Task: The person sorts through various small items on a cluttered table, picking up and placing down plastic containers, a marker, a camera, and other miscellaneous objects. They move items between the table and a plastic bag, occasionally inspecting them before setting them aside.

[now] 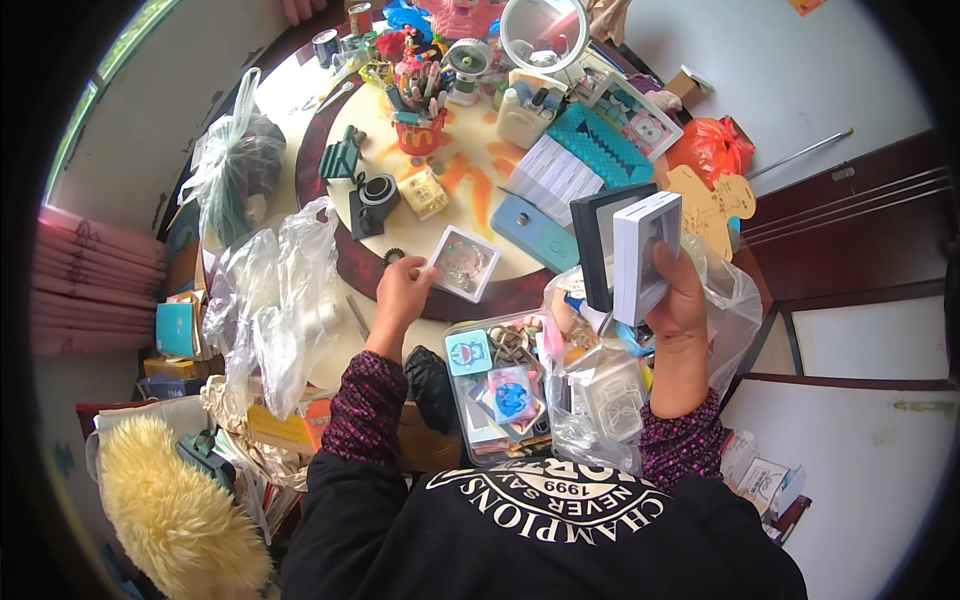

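Note:
My left hand (403, 294) is at the near left of the round table, its fingertips pinching the left corner of a white-rimmed clear display case (465, 264). A beaded bracelet shows inside that case. On the right, my right hand (679, 296) holds a thick white display frame (636, 259) upright, its thumb across the face. A larger black display frame (592, 251) stands against it, apparently in the same grip. Below the frames, a clear plastic box (469, 420) is filled with small trinkets and cards. A dark toothed ring (392, 257) lies just beyond my left hand.
Beyond the case lie a blue pencil case (534, 234), an instant camera (373, 202) and a red pen bucket (420, 135). Crumpled plastic bags (281, 300) cover the left side. A round mirror (544, 34) and a small fan (466, 64) stand farther back.

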Motion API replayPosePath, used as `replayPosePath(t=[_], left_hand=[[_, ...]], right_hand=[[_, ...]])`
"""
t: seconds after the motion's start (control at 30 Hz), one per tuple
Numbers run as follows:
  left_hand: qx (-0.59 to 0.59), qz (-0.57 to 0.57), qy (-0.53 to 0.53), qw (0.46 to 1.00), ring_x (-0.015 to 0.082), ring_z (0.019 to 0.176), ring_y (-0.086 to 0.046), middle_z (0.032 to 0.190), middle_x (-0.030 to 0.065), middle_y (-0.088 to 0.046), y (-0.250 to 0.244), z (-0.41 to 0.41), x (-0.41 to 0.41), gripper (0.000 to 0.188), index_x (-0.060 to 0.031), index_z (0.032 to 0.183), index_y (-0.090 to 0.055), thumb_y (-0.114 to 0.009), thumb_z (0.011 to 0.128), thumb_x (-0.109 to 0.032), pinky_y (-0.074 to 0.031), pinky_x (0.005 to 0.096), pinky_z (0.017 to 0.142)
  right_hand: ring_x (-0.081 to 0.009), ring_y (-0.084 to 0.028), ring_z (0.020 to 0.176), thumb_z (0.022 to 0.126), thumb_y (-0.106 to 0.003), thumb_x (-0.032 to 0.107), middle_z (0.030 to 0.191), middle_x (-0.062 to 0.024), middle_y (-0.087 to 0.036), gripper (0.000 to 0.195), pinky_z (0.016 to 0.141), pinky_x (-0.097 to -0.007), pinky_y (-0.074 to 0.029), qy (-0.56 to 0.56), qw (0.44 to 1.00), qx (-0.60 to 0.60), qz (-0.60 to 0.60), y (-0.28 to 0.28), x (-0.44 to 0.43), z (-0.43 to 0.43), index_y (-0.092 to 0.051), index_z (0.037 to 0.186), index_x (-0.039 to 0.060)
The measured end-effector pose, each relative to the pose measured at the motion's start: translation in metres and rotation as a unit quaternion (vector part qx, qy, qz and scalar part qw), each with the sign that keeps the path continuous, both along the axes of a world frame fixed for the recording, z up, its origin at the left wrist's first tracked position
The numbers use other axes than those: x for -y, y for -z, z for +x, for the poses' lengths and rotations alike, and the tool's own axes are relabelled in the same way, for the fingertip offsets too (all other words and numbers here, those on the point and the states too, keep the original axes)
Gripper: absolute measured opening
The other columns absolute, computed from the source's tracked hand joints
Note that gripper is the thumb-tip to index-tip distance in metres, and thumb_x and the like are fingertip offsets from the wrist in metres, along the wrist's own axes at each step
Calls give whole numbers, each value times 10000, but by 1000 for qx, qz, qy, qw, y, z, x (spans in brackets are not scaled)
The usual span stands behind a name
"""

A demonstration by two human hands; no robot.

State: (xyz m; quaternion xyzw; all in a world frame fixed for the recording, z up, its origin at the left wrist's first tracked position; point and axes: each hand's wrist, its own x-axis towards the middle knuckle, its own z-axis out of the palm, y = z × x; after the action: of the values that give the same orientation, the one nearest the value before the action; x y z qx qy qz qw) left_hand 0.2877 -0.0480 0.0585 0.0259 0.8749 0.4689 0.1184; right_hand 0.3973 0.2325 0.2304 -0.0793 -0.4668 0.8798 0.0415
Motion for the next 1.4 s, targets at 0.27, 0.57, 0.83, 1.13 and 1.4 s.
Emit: replayPosePath(t=[0.27, 0.57, 0.83, 1.13, 1.4], left_hand=[[-113, 24, 31, 993, 287, 791, -623, 843, 157, -645, -45, -56, -51, 326, -28, 888, -654, -596, 779, -330, -474, 368, 718], [42, 232, 72, 969, 142, 661, -566, 761, 87, -641, -6, -132, -158, 335, 42, 911, -652, -640, 798, -274, -439, 282, 606], [148, 371, -24, 916, 146, 718, -560, 825, 81, -602, 3, -149, -108, 291, 66, 963, -583, -582, 845, -199, -467, 267, 673], [281, 566, 43, 774, 150, 838, -560, 916, 72, -585, -16, -72, -15, 221, 31, 991, -541, -451, 920, -159, -461, 264, 765], [337, 397, -15, 853, 119, 756, -589, 873, 41, -615, -15, -14, 20, 248, -13, 976, -559, -474, 919, -238, -469, 245, 663]], right_hand=[[-236, -562, 919, 862, -567, 211, 1044, -107, -559, 387, 807, -362, -449, -6, 987, -103, -127, 17, -14, 18, -455, 1169, 2], [-154, -527, 744, 811, -618, 276, 831, -42, -534, 335, 661, -282, -434, 107, 988, -8, -108, 12, 0, 24, -506, 1035, 53], [-179, -515, 738, 795, -642, 218, 837, -62, -532, 355, 642, -322, -423, 20, 979, -59, -193, 18, -12, 26, -491, 1075, 62], [-187, -533, 781, 804, -642, 223, 885, -65, -545, 407, 685, -332, -436, 44, 992, -64, -101, 11, -1, 24, -461, 1121, 45], [-222, -604, 916, 819, -619, 178, 1042, -101, -587, 437, 796, -358, -497, 14, 989, -99, -113, 10, 2, 19, -440, 1189, 29]])
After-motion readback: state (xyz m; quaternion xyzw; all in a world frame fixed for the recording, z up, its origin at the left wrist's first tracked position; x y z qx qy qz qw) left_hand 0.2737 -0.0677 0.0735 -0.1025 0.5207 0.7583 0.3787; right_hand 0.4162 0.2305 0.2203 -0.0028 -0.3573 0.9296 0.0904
